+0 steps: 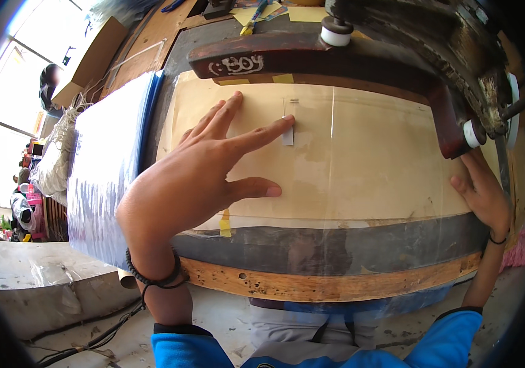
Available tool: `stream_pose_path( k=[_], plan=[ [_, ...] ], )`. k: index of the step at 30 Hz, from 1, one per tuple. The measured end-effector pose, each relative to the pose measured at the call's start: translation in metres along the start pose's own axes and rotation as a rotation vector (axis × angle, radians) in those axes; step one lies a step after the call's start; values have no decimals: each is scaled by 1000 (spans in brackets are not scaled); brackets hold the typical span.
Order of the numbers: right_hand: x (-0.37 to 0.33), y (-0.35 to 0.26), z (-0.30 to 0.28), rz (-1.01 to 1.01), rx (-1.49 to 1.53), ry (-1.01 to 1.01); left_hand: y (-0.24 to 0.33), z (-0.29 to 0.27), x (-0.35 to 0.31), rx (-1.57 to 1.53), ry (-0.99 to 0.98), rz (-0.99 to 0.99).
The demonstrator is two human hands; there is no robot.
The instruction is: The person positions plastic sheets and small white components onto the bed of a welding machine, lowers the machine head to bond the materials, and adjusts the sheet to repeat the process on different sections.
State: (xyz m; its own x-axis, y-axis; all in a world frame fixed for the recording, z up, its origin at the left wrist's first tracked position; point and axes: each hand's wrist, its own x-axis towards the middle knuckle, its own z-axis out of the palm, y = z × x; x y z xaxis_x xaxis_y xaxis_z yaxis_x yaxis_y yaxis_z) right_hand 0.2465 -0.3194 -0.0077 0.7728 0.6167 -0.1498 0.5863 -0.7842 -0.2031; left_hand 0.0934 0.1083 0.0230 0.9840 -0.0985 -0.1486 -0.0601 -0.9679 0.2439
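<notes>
Resting, it seems, on clear film (pixel 336 248), left hand (pixel 192 162): fingers splayed apart, index tip at grey tab (pixel 287 138). Right hand (pixel 486 196) at film's right side, fingertips behind dark bar (pixel 299 52); cannot tell whether closed on film. Film appears over tan sheet (pixel 391 172), spilling past near wood edge (pixel 336 287). Probably light, floppy, slippery, easily creased; best held by near corners. Plastic stack (pixel 106 165) left.

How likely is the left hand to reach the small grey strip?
Probably yes: the left hand has its index fingertip apparently at the far end of the small grey strip, with nothing visible blocking it.
</notes>
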Motion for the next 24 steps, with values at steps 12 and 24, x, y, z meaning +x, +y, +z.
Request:
stream_pose_path(
  k=[12,24],
  plan=[
    [1,-3,-1,7,21,-20,8,-2,2,-5,26,-57],
    [4,-11,-6,-48,15,-34,5,3,1,30,76,-23]
  ],
)
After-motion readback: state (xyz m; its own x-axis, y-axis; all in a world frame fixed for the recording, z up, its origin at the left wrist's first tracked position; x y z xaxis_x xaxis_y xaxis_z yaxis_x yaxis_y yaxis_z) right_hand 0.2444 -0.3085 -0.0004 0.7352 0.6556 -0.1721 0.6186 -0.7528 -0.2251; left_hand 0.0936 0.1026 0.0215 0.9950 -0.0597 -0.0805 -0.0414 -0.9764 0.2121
